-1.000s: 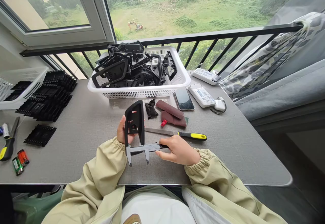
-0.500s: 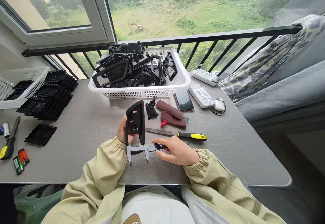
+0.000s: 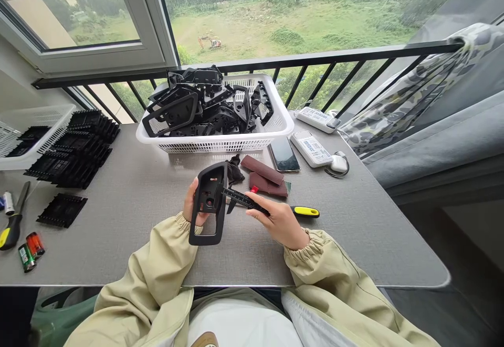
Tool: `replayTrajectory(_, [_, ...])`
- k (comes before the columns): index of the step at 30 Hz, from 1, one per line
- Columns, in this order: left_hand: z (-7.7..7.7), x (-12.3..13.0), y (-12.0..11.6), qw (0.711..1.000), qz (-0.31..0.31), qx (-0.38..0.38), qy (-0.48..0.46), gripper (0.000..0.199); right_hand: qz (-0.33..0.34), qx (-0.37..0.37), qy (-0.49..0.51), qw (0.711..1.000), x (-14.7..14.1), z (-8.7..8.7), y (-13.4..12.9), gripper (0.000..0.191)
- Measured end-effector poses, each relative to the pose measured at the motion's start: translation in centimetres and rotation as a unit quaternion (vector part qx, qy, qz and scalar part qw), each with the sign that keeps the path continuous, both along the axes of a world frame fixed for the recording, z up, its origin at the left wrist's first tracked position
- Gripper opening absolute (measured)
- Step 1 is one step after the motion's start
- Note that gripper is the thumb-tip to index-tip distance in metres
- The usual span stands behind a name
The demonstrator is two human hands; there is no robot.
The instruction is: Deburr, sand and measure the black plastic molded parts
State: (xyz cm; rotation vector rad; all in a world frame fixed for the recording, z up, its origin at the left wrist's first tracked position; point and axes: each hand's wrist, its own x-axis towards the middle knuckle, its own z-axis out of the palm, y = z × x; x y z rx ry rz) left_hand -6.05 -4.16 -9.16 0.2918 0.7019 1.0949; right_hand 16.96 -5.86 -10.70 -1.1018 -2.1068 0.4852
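Observation:
My left hand [image 3: 191, 204] grips the left side of a black plastic frame [image 3: 223, 200], which is tilted upright above the table. A black caliper [image 3: 240, 198] is held in my right hand [image 3: 280, 220], its jaw end at the right edge of the frame. Whether the jaws touch the frame is hard to tell. Behind my right hand lies a file with a black and yellow handle [image 3: 307, 211], partly covered. Brown sandpaper pieces [image 3: 263, 171] and a crumpled black item [image 3: 235, 170] are just beyond.
A white basket [image 3: 220, 144] of black parts stands at the back. Stacked black parts [image 3: 74, 147], a second file [image 3: 11, 226] and batteries [image 3: 31, 250] are at left. A phone [image 3: 284, 154] and white devices [image 3: 311, 149] lie at back right.
The caliper has come off the frame's lower end and moved up, turned at an angle. The frame has been turned to show more of its face.

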Motion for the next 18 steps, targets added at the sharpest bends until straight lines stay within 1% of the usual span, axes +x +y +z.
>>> replayTrajectory(3, [0.4,0.2,0.0,1.000,-0.010,-0.013,-0.007,0.049,-0.016,0.045,-0.013,0.999,-0.1,0.1,0.2,0.037])
replayTrajectory(5, [0.6,0.2,0.0,1.000,-0.020,-0.018,-0.010,0.050,-0.009,0.071,-0.011,0.997,-0.2,0.2,0.3,0.035])
replayTrajectory(7, [0.6,0.2,-0.1,0.999,-0.027,-0.022,-0.012,0.050,-0.003,0.092,-0.011,0.996,-0.4,0.2,0.3,0.033])
replayTrajectory(10, [0.3,0.2,0.0,0.999,-0.040,-0.026,-0.020,0.050,-0.024,0.119,-0.034,0.992,-0.4,0.2,0.2,0.033])
replayTrajectory(13, [-0.1,0.1,0.0,0.998,-0.050,-0.028,-0.035,0.051,-0.033,0.124,-0.050,0.991,-0.2,0.3,0.1,0.034])
replayTrajectory(18, [-0.8,-0.1,0.2,0.997,-0.052,-0.031,-0.050,0.054,-0.040,0.127,-0.041,0.990,-0.1,0.3,0.0,0.034])
